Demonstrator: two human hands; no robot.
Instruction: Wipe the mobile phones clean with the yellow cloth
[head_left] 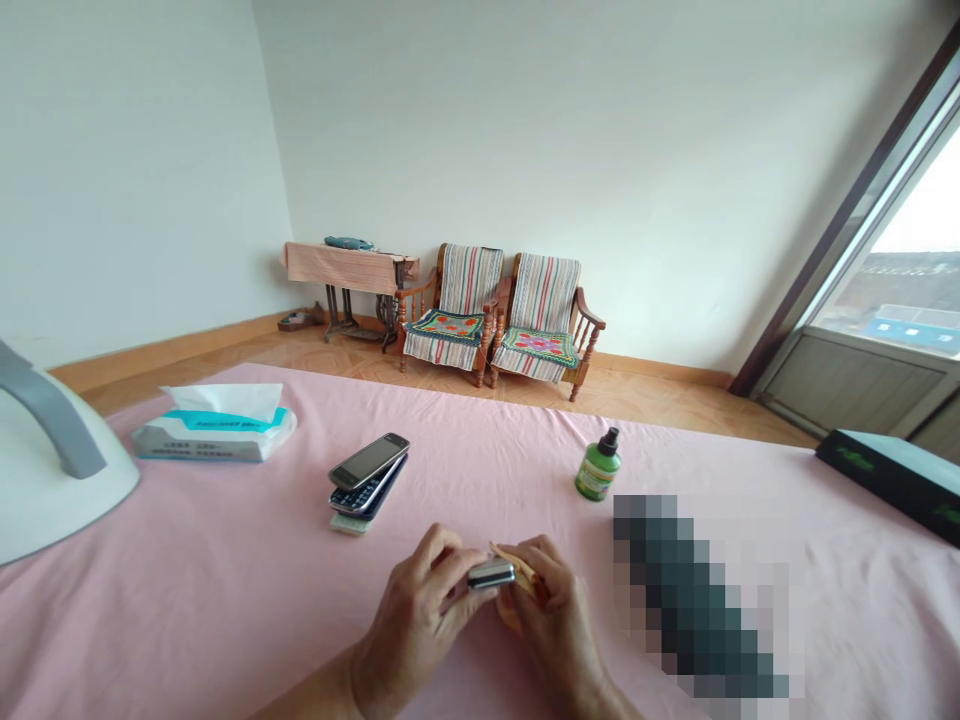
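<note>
My left hand (420,610) is closed around one end of a silver-and-black mobile phone (491,573), seen nearly end-on above the pink cloth. Bunched in the fingers of my right hand (551,615) is a yellow wiping cloth (525,568), pressed against the phone's other side. Much of the wiping cloth is hidden by those fingers. Ahead and to the left lies a stack with a dark touchscreen phone (371,461) on top and a keypad phone (364,492) under it. A green spray bottle (598,466) with a black pump stands upright, ahead and to the right.
The pink tablecloth (480,440) covers the table. A tissue pack (217,435) and a white appliance with a grey handle (60,470) are at left. To the right lie a pixelated dark long object (690,600) and a black box (892,480). Two wooden chairs (536,310) stand beyond.
</note>
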